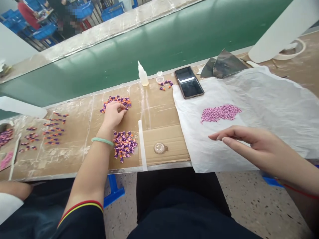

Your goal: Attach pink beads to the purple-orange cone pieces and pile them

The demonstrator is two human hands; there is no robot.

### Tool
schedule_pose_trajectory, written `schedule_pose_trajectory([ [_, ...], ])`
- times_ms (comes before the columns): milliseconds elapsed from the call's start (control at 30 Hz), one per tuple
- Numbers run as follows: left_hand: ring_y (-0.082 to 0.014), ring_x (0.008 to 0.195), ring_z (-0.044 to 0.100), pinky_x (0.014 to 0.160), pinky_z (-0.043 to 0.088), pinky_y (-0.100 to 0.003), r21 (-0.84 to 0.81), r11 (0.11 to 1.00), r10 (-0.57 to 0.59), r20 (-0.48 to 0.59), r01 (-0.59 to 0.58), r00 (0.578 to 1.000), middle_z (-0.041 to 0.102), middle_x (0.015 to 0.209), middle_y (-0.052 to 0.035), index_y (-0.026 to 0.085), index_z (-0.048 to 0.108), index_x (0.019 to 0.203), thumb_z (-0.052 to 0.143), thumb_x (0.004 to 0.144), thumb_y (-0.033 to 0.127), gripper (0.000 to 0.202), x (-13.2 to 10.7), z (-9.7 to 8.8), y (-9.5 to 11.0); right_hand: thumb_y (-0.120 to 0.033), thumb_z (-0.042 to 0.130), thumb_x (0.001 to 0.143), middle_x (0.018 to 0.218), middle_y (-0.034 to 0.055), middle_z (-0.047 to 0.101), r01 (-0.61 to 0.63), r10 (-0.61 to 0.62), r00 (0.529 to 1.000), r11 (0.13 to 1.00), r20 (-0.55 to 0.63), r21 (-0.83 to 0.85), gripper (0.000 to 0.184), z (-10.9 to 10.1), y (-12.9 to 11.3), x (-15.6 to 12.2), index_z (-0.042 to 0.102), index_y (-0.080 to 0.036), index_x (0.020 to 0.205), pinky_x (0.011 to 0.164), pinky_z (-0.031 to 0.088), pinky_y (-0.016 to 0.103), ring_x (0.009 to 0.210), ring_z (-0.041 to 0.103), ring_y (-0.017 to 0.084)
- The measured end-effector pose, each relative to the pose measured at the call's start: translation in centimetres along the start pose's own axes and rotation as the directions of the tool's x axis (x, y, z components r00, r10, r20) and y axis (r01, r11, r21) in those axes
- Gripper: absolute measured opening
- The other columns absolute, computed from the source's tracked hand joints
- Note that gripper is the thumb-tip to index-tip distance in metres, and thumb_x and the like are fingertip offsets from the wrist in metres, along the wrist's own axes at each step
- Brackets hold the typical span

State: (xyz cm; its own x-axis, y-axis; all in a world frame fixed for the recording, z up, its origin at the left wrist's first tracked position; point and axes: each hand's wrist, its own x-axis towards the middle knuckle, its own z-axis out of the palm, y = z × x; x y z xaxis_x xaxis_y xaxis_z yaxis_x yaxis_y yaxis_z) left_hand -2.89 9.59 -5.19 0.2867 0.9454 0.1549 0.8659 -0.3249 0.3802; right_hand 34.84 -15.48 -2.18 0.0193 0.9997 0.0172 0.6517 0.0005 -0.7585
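My left hand [114, 113], a green bangle [102, 141] on its wrist, reaches to a pile of small purple-and-orange pieces [119, 99]. Its thumb and forefinger are pinched on one small purple piece [126, 108] at the pile's right edge. Nearer to me lies a second pile of small purple-and-pink pieces [124, 144]. Over the white cloth [185, 132], my right hand [246, 141] hovers with fingers stretched out, the thumb a little apart and nothing visible between them. Just beyond its fingertips is a spread of tiny pink pieces [220, 113].
At the table's back edge stand a dropper bottle [143, 76], a small clear cup [159, 77] and a phone [189, 83]. A small round clear dish [159, 148] sits near the front. Rows of pieces [53, 129] lie left, by a neighbour's arm [15, 191]. A green belt [159, 46] runs behind.
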Motion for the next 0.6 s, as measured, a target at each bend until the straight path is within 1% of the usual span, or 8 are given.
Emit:
schedule_pose_trajectory([
  [133,-0.0255,0.094,0.06,0.102,0.045,-0.046,-0.026,1.0,0.017,0.01,-0.017,1.0,0.063,0.078,-0.0032,0.02,0.06,0.063,0.069,0.07,0.015,0.013,-0.3,-0.9,1.4,-0.046,0.055,0.091,0.097,0.0053,0.08,-0.019,0.02,0.999,1.0,-0.035,0.014,0.029,-0.8,-0.4,-0.3,0.075,-0.025,0.087,0.076,0.06,0.042,0.091,0.075,0.027],
  [167,-0.0221,0.087,0.06,0.1,0.047,-0.044,-0.05,0.999,-0.022,-0.024,0.021,0.999,0.062,0.074,-0.0004,0.019,0.059,0.063,0.071,0.07,0.016,0.014,-0.7,-1.2,2.0,-0.044,0.055,0.091,0.097,0.0065,0.08,-0.027,0.028,0.998,1.0,-0.05,0.012,0.028,-1.0,-0.5,-0.4,0.074,-0.023,0.087,0.078,0.059,0.041,0.092,0.075,0.026],
  [267,-0.0125,0.061,0.054,0.074,0.054,-0.033,-0.159,0.985,-0.063,0.004,0.062,0.998,0.059,0.063,0.005,0.017,0.064,0.074,0.072,0.074,0.023,0.009,-2.8,-2.5,3.8,-0.035,0.054,0.092,0.097,0.0072,0.079,-0.043,0.038,0.991,0.999,-0.127,-0.032,0.023,-1.7,0.0,-0.2,0.072,-0.022,0.091,0.079,0.057,0.04,0.092,0.073,0.024],
  [333,-0.0104,0.058,0.055,0.062,0.051,-0.025,-0.388,0.904,-0.16,0.076,0.177,0.984,0.065,0.063,0.0045,0.017,0.068,0.077,0.076,0.071,0.027,0.013,-4.6,-3.3,5.0,-0.031,0.054,0.091,0.094,0.0059,0.077,-0.056,0.042,0.985,0.995,-0.169,-0.082,0.019,-2.0,1.0,0.2,0.07,-0.022,0.09,0.078,0.056,0.038,0.09,0.071,0.023],
  [400,-0.0097,0.059,0.058,0.057,0.049,-0.021,-0.532,0.806,-0.228,0.126,0.26,0.965,0.068,0.064,0.0039,0.018,0.071,0.075,0.083,0.066,0.029,0.018,-6.4,-3.8,6.1,-0.029,0.054,0.089,0.088,0.0051,0.074,-0.039,0.015,0.986,0.989,-0.165,-0.142,0.015,-1.9,2.3,0.9,0.067,-0.022,0.085,0.075,0.054,0.038,0.084,0.068,0.022],
  [467,-0.0104,0.057,0.06,0.053,0.048,-0.02,-0.627,0.713,-0.267,0.17,0.313,0.949,0.069,0.063,0.0029,0.019,0.072,0.071,0.09,0.058,0.031,0.026,-8.1,-4.0,7.1,-0.026,0.054,0.088,0.084,0.0055,0.071,0.038,-0.065,0.99,0.977,-0.124,-0.208,0.013,-1.4,3.4,1.8,0.064,-0.022,0.08,0.077,0.051,0.04,0.084,0.064,0.023],
  [533,-0.0107,0.053,0.059,0.046,0.047,-0.02,-0.696,0.634,-0.251,0.229,0.339,0.94,0.068,0.061,0.0016,0.02,0.07,0.067,0.095,0.053,0.034,0.031,-9.5,-4.1,8.1,-0.022,0.056,0.087,0.083,0.0063,0.067,0.134,-0.154,0.986,0.955,-0.058,-0.266,0.012,-0.6,4.0,2.9,0.062,-0.022,0.077,0.083,0.049,0.042,0.087,0.06,0.024],
  [600,-0.0108,0.048,0.056,0.04,0.044,-0.02,-0.736,0.579,-0.183,0.302,0.351,0.936,0.067,0.062,0.0002,0.021,0.07,0.067,0.094,0.059,0.038,0.03,-10.9,-4.1,8.9,-0.019,0.058,0.085,0.082,0.0065,0.066,0.187,-0.201,0.98,0.932,-0.012,-0.312,0.012,0.3,4.2,4.0,0.062,-0.021,0.075,0.086,0.046,0.043,0.088,0.058,0.025],
])
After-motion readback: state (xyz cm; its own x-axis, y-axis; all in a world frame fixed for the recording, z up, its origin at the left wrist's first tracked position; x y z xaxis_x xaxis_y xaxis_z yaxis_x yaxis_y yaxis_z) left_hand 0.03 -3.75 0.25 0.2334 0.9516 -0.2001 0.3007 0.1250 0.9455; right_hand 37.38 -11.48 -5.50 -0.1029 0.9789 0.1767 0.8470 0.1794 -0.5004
